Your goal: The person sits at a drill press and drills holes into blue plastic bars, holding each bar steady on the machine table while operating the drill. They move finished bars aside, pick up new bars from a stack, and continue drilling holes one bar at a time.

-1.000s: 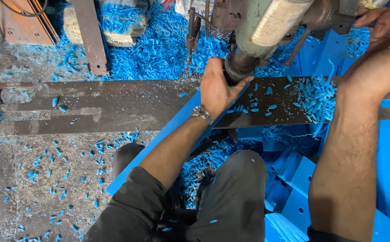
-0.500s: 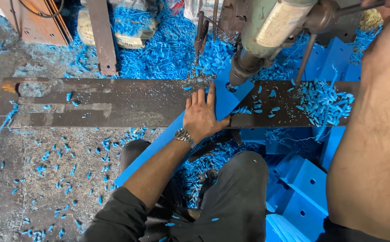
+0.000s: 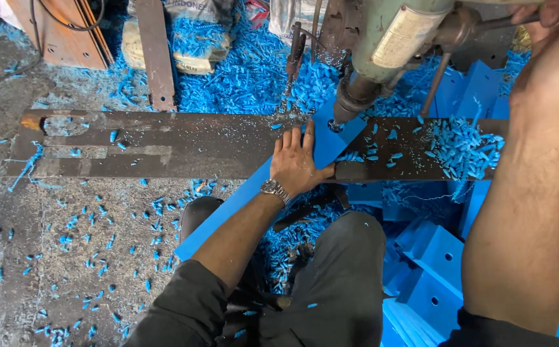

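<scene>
Left hand (image 3: pixel 297 166) is lying flat, fingers spread open, pressing the long blue painted metal strip (image 3: pixel 241 202) onto the dark steel plate (image 3: pixel 164 144), just under the green drill press's chuck (image 3: pixel 350 103). Right hand (image 3: pixel 552 13) is gripping the drill's feed lever (image 3: pixel 485 24) at top right, fingers closed.

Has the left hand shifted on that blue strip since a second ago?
Yes. The left hand slid back along the blue strip, away from the drill tip; it was right under the tip, and now lies flat short of it.
</scene>
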